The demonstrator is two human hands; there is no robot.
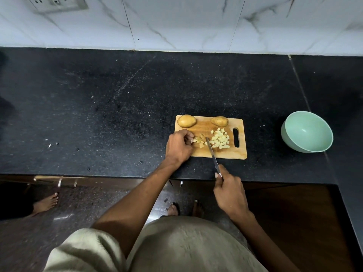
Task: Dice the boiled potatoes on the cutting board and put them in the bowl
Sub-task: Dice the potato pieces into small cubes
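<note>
A wooden cutting board [225, 153] lies on the black counter. Two whole potatoes sit along its far edge, one at the left [186, 121] and one further right [219, 121]. A pile of diced potato [219, 138] lies near the board's handle slot. My left hand [179, 147] holds down a strip of potato pieces [198, 141] with curled fingers. My right hand [229, 191] grips the handle of a knife [212, 154], whose blade points away from me and meets the potato strip. A pale green bowl [306, 132] stands to the right of the board, nothing visible in it.
The black stone counter [117, 107] runs wide to the left, backed by a white marble-pattern wall [176, 22] with a socket plate [57, 3]. The counter's front edge is just below the board. Another person's bare foot [46, 203] stands on the floor at left.
</note>
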